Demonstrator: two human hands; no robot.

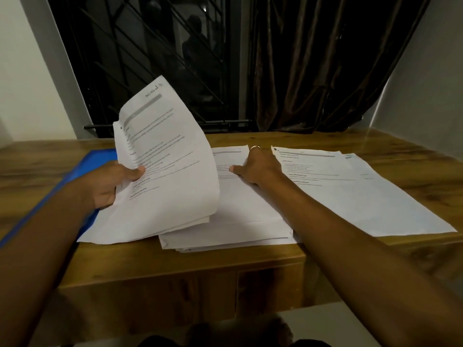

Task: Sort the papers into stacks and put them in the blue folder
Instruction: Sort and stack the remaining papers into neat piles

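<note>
The left hand [112, 184] pinches a drooping sheaf [170, 146]; the right hand [260, 169] presses flat on the middle stack [238, 221]. Loose sheets could slip out.

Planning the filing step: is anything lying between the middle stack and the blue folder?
Yes: the paper bundle gripped by the left hand lies between the middle stack and the blue folder, its lower sheets overlapping the folder's edge.

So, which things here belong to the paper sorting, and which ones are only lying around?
Job: lifted papers in left hand, middle stack under right hand, right stack, blue folder.
Not part: wooden table, curtain, window grille.
</note>
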